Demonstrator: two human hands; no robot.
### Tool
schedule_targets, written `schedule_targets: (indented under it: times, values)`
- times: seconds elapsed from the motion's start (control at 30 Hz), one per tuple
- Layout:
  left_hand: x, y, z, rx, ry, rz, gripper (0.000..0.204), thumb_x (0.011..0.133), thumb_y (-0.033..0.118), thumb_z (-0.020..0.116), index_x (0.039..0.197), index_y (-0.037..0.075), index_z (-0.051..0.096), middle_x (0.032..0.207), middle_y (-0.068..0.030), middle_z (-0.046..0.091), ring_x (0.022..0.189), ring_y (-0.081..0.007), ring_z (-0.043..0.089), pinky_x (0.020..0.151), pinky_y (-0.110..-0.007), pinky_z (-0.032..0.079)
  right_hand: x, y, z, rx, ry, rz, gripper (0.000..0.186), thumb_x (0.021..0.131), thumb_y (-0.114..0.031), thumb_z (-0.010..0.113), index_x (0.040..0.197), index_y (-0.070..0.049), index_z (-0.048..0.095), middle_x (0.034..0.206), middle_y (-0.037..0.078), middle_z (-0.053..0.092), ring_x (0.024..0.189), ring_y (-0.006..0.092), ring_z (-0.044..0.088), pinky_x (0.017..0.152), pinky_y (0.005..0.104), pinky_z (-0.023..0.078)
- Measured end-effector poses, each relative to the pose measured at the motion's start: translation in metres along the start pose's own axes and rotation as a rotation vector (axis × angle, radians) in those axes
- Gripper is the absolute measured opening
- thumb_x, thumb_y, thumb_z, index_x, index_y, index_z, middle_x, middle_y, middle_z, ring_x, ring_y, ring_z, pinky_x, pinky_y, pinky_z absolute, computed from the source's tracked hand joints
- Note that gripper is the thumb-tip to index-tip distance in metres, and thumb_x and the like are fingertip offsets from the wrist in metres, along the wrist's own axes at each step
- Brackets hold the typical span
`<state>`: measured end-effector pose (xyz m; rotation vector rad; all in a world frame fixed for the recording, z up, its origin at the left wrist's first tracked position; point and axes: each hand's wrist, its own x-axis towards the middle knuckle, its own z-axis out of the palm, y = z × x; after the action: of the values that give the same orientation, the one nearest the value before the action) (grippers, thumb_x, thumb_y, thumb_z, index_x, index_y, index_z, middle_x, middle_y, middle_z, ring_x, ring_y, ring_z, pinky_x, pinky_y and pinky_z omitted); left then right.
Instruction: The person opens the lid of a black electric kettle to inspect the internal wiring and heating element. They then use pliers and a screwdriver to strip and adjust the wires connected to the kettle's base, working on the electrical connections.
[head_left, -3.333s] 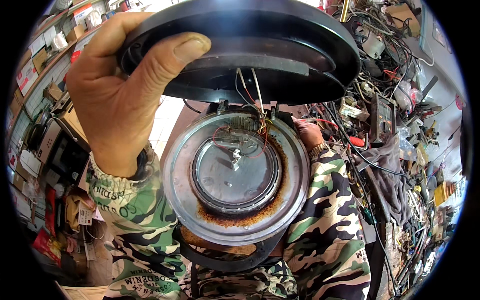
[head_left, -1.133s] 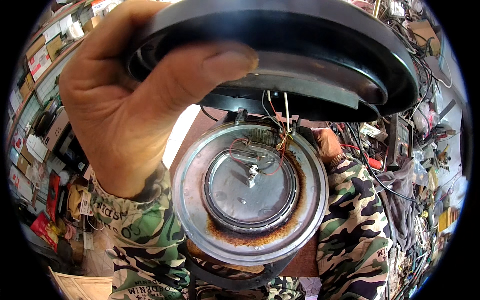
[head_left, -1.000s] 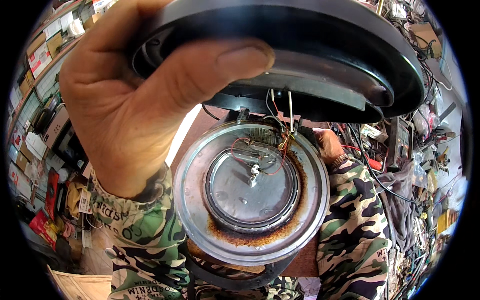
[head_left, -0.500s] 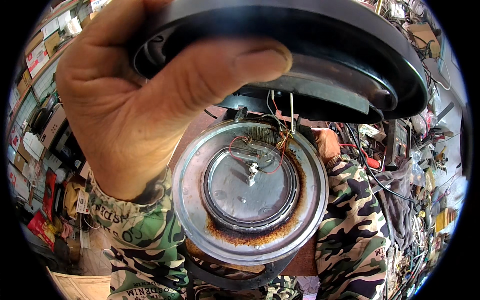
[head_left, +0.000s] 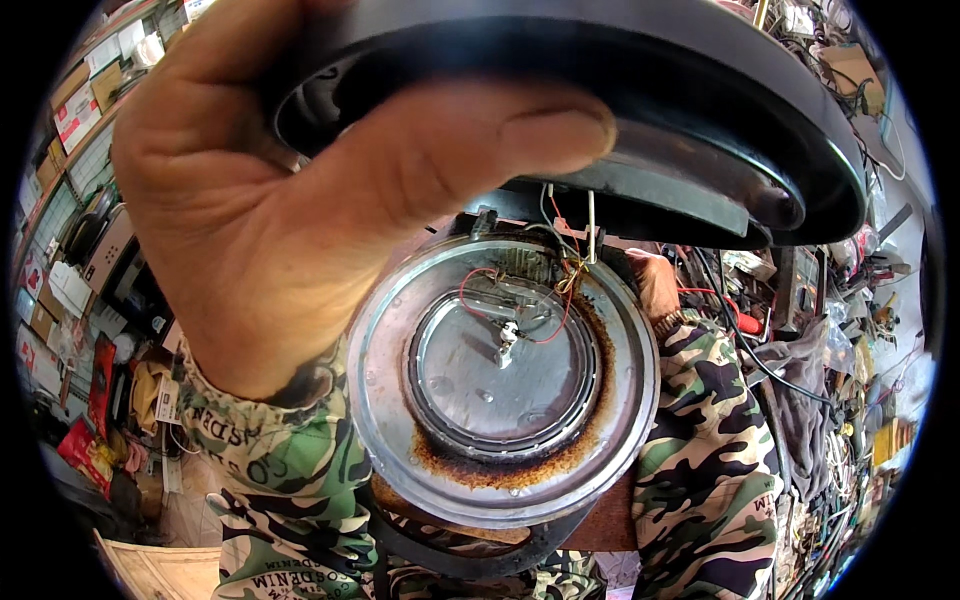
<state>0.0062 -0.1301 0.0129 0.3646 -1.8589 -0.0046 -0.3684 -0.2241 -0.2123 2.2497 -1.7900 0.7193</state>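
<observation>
My left hand (head_left: 250, 220) is close in front, thumb along the inner side of a round black cover (head_left: 720, 110), gripping it raised above the metal pan. Below lies that round metal pan (head_left: 383, 400), its underside up, with a burnt brown stain around a raised inner disc (head_left: 450, 390). In the disc's middle stands a small white-tipped fitting (head_left: 507, 342), joined to thin red wires (head_left: 566, 310) that run to the far edge. A black handle (head_left: 450, 560) juts from the near side. My right hand (head_left: 655, 285) is beside the pan's far right edge, its fingers hidden behind it.
At the right lies clutter: cables, a red-handled tool (head_left: 745, 322), a grey cloth (head_left: 800, 420) and many small parts. Shelves with boxes (head_left: 78, 115) rise at the left. A brown work surface (head_left: 610, 520) shows under the pan. A black cable (head_left: 740, 335) curves beside my right sleeve.
The black cover and my left thumb have shifted slightly to the right. The pan sits a touch further right in view; my right hand stays beside it.
</observation>
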Motion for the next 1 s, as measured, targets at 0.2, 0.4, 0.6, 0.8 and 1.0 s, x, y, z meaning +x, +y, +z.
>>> schedule_targets:
  times: [0.2, 0.4, 0.6, 0.8, 1.0]
  values:
    - [-0.003, 0.003, 0.004, 0.022, 0.065, -0.043, 0.044, 0.084, 0.011, 0.086, 0.124, 0.001, 0.071, 0.097, -0.0042, 0.075, 0.086, -0.0123, 0.071, 0.083, -0.028, 0.058, 0.001, 0.000, 0.000, -0.033, -0.003, 0.014, 0.012, 0.086, -0.017, 0.068, 0.090, -0.008, 0.074, 0.084, 0.021, 0.072, 0.085, 0.0435, 0.071, 0.075, 0.0495, 0.056]
    - [0.000, 0.007, 0.012, 0.044, 0.073, -0.046, 0.047, 0.080, 0.013, 0.088, 0.122, 0.000, 0.072, 0.096, -0.0046, 0.076, 0.086, -0.0124, 0.071, 0.080, -0.026, 0.057, 0.003, 0.002, 0.003, -0.073, -0.007, 0.034, 0.012, 0.086, -0.018, 0.068, 0.090, -0.008, 0.074, 0.084, 0.021, 0.072, 0.085, 0.0428, 0.071, 0.075, 0.0495, 0.057]
    - [0.000, 0.010, 0.017, 0.064, 0.059, -0.011, 0.048, 0.080, 0.013, 0.089, 0.123, 0.000, 0.071, 0.099, -0.0049, 0.076, 0.088, -0.0129, 0.071, 0.081, -0.026, 0.057, 0.000, 0.013, 0.008, -0.141, -0.004, 0.061, 0.013, 0.086, -0.018, 0.067, 0.090, -0.009, 0.075, 0.084, 0.020, 0.072, 0.085, 0.0421, 0.072, 0.075, 0.0496, 0.057]
    - [-0.002, 0.005, 0.007, 0.090, 0.012, -0.002, 0.047, 0.084, 0.016, 0.089, 0.124, 0.001, 0.071, 0.102, -0.0050, 0.075, 0.091, -0.0128, 0.071, 0.082, -0.026, 0.057, 0.000, -0.008, -0.040, -0.173, -0.086, 0.013, 0.019, 0.090, -0.025, 0.070, 0.091, -0.007, 0.077, 0.087, 0.020, 0.074, 0.090, 0.0397, 0.074, 0.079, 0.0496, 0.058]
    - [-0.001, 0.001, 0.006, 0.059, 0.004, 0.008, 0.044, 0.086, 0.018, 0.088, 0.124, 0.001, 0.071, 0.100, -0.0045, 0.074, 0.090, -0.0121, 0.070, 0.084, -0.026, 0.056, 0.005, -0.002, -0.044, 0.031, -0.182, 0.208, 0.026, 0.087, -0.024, 0.079, 0.077, -0.002, 0.069, 0.080, 0.022, 0.069, 0.081, 0.0407, 0.071, 0.070, 0.0449, 0.055]
